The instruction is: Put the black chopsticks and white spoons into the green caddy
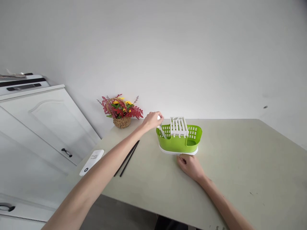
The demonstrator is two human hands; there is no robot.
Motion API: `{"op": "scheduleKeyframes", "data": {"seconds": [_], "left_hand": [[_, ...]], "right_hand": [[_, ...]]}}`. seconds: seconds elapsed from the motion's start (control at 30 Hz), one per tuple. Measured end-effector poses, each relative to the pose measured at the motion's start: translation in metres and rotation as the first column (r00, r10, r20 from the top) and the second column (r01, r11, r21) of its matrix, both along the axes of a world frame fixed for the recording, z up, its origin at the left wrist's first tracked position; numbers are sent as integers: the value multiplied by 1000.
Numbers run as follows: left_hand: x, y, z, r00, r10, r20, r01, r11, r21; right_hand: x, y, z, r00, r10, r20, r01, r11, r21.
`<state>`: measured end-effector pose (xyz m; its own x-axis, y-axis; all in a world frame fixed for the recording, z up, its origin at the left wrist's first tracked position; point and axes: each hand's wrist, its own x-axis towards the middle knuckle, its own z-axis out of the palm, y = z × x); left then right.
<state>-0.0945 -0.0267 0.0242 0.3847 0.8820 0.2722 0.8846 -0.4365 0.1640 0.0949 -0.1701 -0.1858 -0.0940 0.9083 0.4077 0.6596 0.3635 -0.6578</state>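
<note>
My left hand (153, 120) is closed round a slim white and greyish utensil (162, 131), whose kind I cannot make out. Its lower part slants down into the left compartment of a green slotted basket (174, 145). A white slotted rack (178, 126) with small hooks sits across the basket's middle, and a white tray (168, 152) lies beneath it. My right hand (191, 166) rests as a loose fist on the table, close against the front of that tray. Nothing shows in its fingers.
Two black chopsticks (129, 158) lie on the table (240, 166), partly behind my left forearm. Farther left is a white rectangular device (92, 162). A wicker basket of flowers (122, 122) stands by the wall, and white cabinets (48, 127) adjoin the table's left side.
</note>
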Motion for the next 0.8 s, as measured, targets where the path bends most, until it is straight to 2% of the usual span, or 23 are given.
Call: {"op": "scheduleKeyframes", "data": {"seconds": [0.17,0.3,0.6,0.8], "left_hand": [[-3,3,19,998,32,50,-31,999,-26],[-6,4,27,990,83,114,-77,996,-54],[-18,18,30,962,143,233,-114,985,-133],[-29,27,28,918,186,350,-122,973,-198]], "right_hand": [[1,0,0,1000,-4,-3,4,1000,1],[2,0,-1,1000,-4,-3,4,1000,0],[2,1,-2,1000,1,-3,-1,1000,-2],[2,0,-1,1000,-1,-3,1,1000,-7]]}}
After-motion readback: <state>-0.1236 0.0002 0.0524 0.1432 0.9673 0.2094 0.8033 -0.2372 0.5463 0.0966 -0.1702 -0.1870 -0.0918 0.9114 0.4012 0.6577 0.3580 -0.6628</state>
